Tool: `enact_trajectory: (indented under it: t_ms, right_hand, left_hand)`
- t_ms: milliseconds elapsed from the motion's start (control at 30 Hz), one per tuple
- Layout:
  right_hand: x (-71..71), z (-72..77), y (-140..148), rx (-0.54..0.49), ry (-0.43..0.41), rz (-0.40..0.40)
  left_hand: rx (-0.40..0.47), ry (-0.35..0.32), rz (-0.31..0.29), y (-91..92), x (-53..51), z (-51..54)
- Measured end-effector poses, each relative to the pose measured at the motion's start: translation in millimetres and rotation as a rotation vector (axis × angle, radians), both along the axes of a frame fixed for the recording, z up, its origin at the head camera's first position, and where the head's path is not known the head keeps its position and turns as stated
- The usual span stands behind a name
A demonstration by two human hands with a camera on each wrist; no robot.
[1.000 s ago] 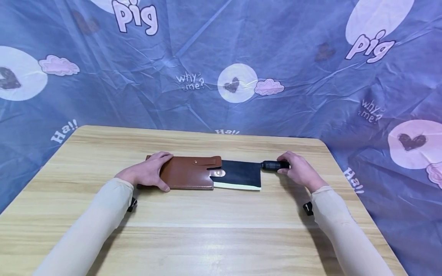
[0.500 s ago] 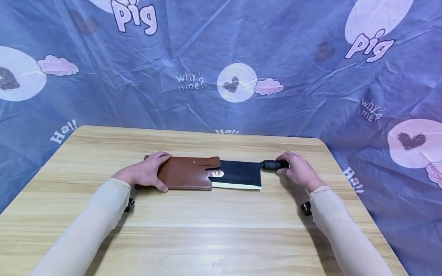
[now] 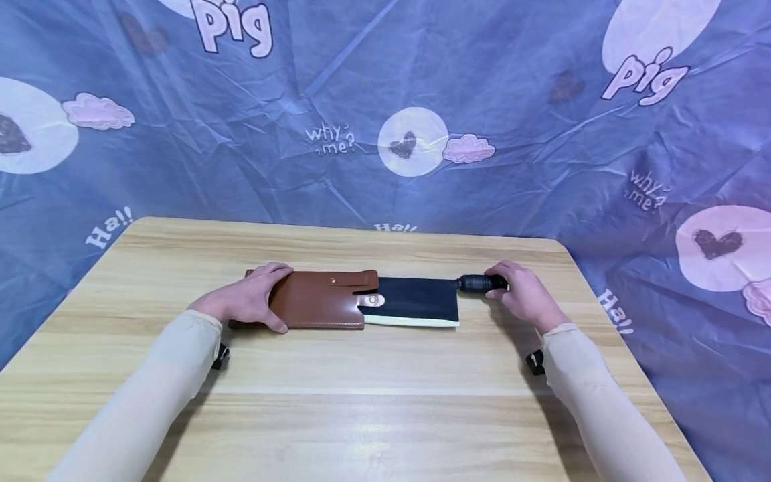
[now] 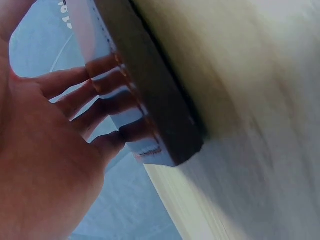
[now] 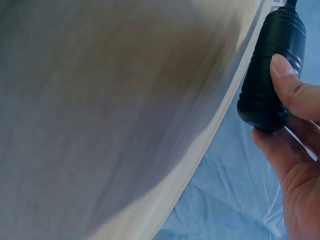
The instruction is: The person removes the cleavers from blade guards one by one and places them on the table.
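Observation:
A brown leather knife sheath (image 3: 316,301) lies flat on the table, a snap tab at its right end. Out of that end extends the dark blade of a cleaver (image 3: 415,298), with a pale cutting edge toward me. My left hand (image 3: 249,298) spans the sheath's left part and grips it, thumb at the near edge and fingers at the far edge. In the left wrist view, fingertips touch its glossy surface. My right hand (image 3: 527,294) holds the end of the cleaver's black handle (image 5: 272,70) between thumb and fingers. The blade's left part is hidden inside the sheath.
The light wooden table (image 3: 385,402) has rounded far corners. Behind it and along its sides hangs a blue printed cloth (image 3: 361,80). A small black device (image 3: 221,357) sits under the left wrist, another black device (image 3: 535,362) under the right.
My left hand and the sheath have slid left, and more of the cleaver's blade shows. My right hand and the handle have stayed almost in place.

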State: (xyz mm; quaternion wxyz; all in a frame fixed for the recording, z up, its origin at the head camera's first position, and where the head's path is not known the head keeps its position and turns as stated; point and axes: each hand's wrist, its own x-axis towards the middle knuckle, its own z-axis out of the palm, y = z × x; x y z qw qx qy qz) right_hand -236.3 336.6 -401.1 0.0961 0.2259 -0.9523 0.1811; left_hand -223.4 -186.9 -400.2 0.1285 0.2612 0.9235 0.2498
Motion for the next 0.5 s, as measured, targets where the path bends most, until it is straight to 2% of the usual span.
enact_trajectory:
  t_ms: [500]
  right_hand:
    - [0.4,0.5,3.8,-0.02,0.01,-0.022]
  left_hand:
    - [-0.007,-0.034,0.013,-6.3,1.7,7.1]
